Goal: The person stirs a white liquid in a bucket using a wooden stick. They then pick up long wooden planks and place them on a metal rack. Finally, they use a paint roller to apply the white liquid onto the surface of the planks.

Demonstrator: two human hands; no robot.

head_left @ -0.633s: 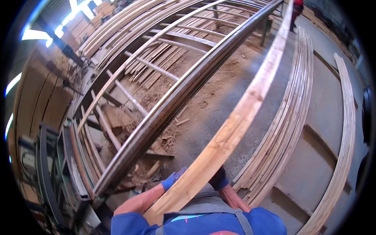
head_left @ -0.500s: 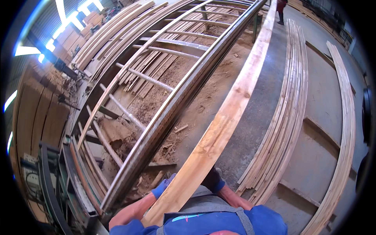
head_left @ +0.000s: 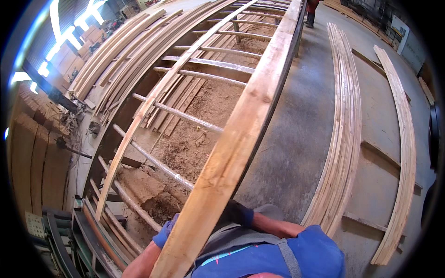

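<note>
Head view: one long pale plank (head_left: 241, 134) lies along the right rail of a metal roller frame (head_left: 185, 116), its near end in the person's gloved hands.

Stiff and probably fairly heavy for its length, the plank looks rough-sawn and not slippery; it seems best held at the near end with one hand on each edge, as it is now. Left hand (head_left: 165, 230) in a blue glove wraps the left edge; right hand (head_left: 238, 214) in a dark glove presses the right edge, though how tightly its fingers close I cannot tell. One plank is held; two stacks of curved-looking boards (head_left: 345, 125) lie on the concrete floor (head_left: 296, 129) to the right, and more timber lies left of the frame.
</note>
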